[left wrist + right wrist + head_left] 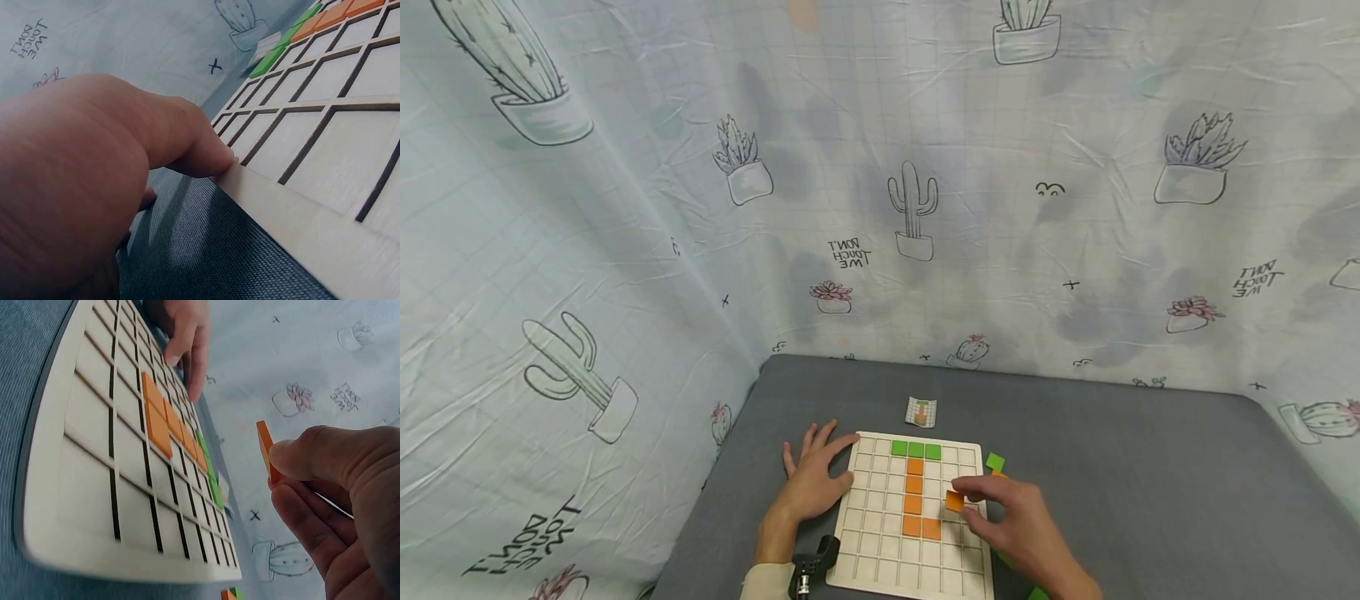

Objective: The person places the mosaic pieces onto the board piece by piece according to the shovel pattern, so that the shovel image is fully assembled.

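A pale wooden grid board (868, 571) lies on the dark grey table. In its top row sit green square tiles (916, 449); below them runs a column of orange square tiles (913, 503), with one more orange tile (931, 529) beside the lowest. My left hand (812, 483) rests at the board's left edge, fingers spread, its thumb (206, 153) touching the rim. Between thumb and fingers, my right hand (1018, 521) pinches an orange tile (265, 450), held above the right part of the board.
Beyond the board lies a small card (921, 412) with a printed grid pattern. Loose tiles, including a green one (995, 462), lie along the board's right side, partly hidden by my right hand. A cactus-print curtain (880, 167) encloses the table's back and sides.
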A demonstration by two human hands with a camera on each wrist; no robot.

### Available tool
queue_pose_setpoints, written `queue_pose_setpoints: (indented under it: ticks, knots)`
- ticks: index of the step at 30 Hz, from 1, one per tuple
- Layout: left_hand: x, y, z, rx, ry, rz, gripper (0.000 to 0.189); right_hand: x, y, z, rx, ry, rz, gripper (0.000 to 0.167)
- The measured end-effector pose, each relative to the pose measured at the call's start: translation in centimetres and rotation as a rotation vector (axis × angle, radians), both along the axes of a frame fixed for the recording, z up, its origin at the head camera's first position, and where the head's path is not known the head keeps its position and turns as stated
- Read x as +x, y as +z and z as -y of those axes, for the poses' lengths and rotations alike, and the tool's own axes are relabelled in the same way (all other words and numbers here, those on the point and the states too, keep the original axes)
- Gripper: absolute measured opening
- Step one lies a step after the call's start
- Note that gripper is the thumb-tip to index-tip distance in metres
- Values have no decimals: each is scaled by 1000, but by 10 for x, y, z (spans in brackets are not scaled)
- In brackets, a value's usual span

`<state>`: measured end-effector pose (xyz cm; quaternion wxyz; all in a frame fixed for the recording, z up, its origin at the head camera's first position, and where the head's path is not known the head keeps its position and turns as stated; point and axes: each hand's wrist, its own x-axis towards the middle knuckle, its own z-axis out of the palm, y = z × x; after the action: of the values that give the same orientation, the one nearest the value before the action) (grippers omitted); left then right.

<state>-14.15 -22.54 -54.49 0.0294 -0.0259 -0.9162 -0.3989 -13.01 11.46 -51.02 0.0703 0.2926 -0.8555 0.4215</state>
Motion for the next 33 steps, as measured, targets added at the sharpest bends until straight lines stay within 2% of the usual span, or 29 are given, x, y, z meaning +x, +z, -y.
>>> queue_pose_setpoints:
  ticks: [9,12,20,28,33]
  knots:
    - [0,0,0,-1,-1,-3,60,-3,1,16,-8,81,-75,34]
    - [0,0,0,2,-5,3,60,-4,0,22,-19,109,-50,34]
    - [-1,0,2,13,-19,22,60,-1,-1,38,20,141,106,29]
    - [0,0,0,2,-4,14,60,-3,-10,51,-15,228,126,25]
    - [1,1,-1,-5,2,6,59,-4,-14,57,10,263,130,26]
